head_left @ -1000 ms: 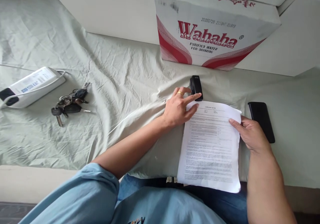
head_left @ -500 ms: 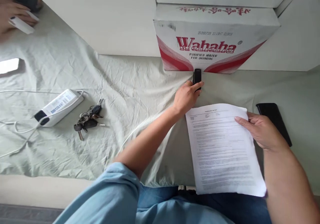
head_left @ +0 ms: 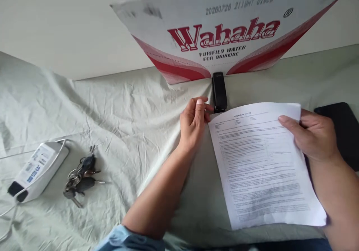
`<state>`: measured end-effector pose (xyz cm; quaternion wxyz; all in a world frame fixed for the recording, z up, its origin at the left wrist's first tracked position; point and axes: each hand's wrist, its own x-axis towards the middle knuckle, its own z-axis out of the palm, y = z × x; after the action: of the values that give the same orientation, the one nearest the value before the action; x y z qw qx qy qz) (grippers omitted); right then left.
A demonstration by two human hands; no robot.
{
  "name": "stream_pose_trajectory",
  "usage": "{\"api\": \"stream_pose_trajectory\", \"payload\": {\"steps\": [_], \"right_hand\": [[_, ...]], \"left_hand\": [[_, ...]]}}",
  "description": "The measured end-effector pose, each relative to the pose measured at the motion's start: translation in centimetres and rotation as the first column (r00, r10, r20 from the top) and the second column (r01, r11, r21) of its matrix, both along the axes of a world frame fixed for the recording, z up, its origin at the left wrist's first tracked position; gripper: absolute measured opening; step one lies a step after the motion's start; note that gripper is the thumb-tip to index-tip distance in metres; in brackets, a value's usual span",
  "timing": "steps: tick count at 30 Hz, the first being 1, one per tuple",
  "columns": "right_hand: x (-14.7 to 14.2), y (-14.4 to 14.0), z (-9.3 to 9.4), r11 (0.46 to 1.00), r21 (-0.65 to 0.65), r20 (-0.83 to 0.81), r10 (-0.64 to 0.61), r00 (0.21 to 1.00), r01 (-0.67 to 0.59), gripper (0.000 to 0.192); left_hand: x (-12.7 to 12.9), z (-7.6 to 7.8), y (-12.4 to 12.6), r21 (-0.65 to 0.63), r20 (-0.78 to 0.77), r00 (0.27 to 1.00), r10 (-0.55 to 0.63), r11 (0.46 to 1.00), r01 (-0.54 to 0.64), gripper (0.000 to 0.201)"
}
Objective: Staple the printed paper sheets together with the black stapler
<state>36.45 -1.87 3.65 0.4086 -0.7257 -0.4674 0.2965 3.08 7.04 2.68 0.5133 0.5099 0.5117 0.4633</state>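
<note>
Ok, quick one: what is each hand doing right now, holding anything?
Left hand: holds nothing, fingers curled loosely beside the black oblong stapler; whether they touch it cannot be told.
Right hand: closed on the right edge of the printed white paper sheets.

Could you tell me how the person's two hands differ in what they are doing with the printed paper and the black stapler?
The right hand grips the printed paper at its right edge, thumb on top; the left hand holds nothing. The left hand is at the paper's top-left corner, fingertips close to the black stapler; the right hand is far from the stapler. Both rest over the pale cloth.
</note>
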Motion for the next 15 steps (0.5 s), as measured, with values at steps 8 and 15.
{"api": "stream_pose_trajectory", "payload": {"steps": [8,15], "right_hand": [[-0.3,-0.1,0.6,0.946,0.129,-0.176,-0.272,0.946,0.296,0.070],[-0.2,0.2,-0.2,0.961,0.107,-0.219,-0.226,0.949,0.254,0.065]], "left_hand": [[-0.1,1.6,-1.3,0.037,-0.175,0.985,0.007,0.999,0.000,0.064],[-0.6,0.7,-0.9,-0.080,0.030,0.986,-0.165,0.983,0.166,0.048]]}}
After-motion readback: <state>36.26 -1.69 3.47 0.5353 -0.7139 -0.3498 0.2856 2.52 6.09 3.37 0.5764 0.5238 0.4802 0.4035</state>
